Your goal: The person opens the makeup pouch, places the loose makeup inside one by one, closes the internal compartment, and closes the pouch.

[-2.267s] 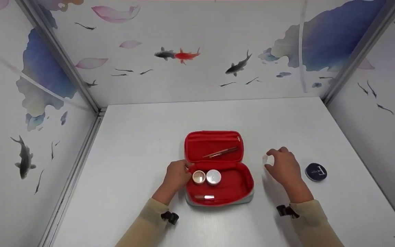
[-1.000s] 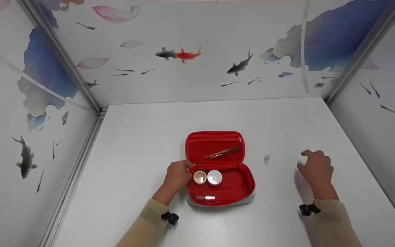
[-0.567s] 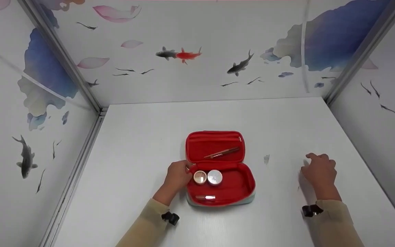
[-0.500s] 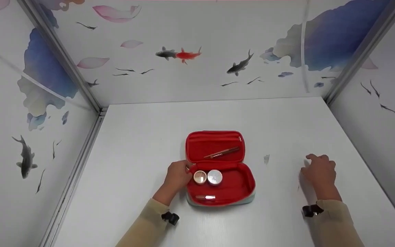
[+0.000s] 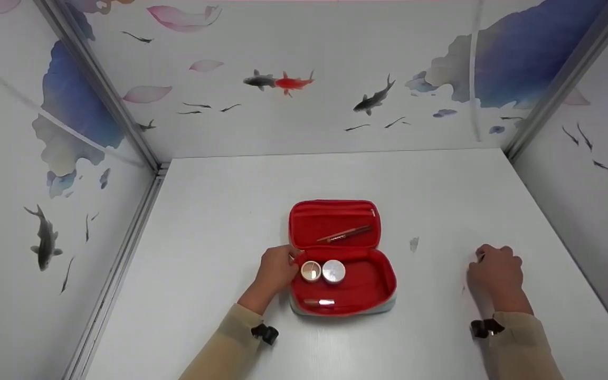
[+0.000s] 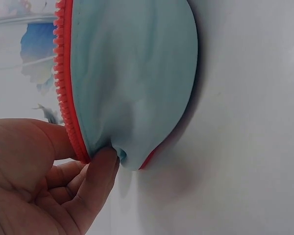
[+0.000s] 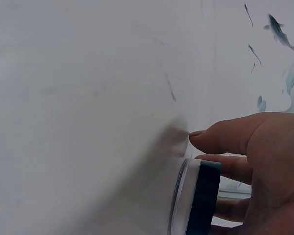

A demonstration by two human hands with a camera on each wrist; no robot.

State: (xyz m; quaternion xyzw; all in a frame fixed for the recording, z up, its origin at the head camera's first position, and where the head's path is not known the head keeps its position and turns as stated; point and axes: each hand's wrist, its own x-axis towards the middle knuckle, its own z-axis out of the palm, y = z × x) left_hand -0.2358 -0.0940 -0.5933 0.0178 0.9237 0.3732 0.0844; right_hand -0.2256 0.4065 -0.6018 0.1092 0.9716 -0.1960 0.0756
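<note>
A cosmetic bag (image 5: 383,285), red inside and pale blue outside, lies unzipped and spread flat on the table. With thumb and fingers my left hand (image 5: 277,268) pinches its left edge; the left wrist view shows the pale fabric (image 6: 137,73) bunched at the fingertips beside a red zipper (image 6: 66,78). Inside sit a small gold-rimmed round pot (image 5: 311,271), a silver-lidded jar (image 5: 334,272) and a short brush (image 5: 319,302). Far to the right, my right hand (image 5: 496,274) curls over a round cosmetic jar (image 7: 202,196) with a dark blue lid. The head view hides that jar beneath the hand.
Two slim sticks, like brushes or pencils (image 5: 345,234), lie across the bag's lid half. A grey smudge (image 5: 414,244) marks the white table (image 5: 219,200) between bag and right hand. Printed panels (image 5: 325,37) wall in the back and both sides.
From beside the bag, my right hand has moved right to cover the dark-lidded jar, and its fingers have drawn in. My left hand keeps its hold on the bag's edge.
</note>
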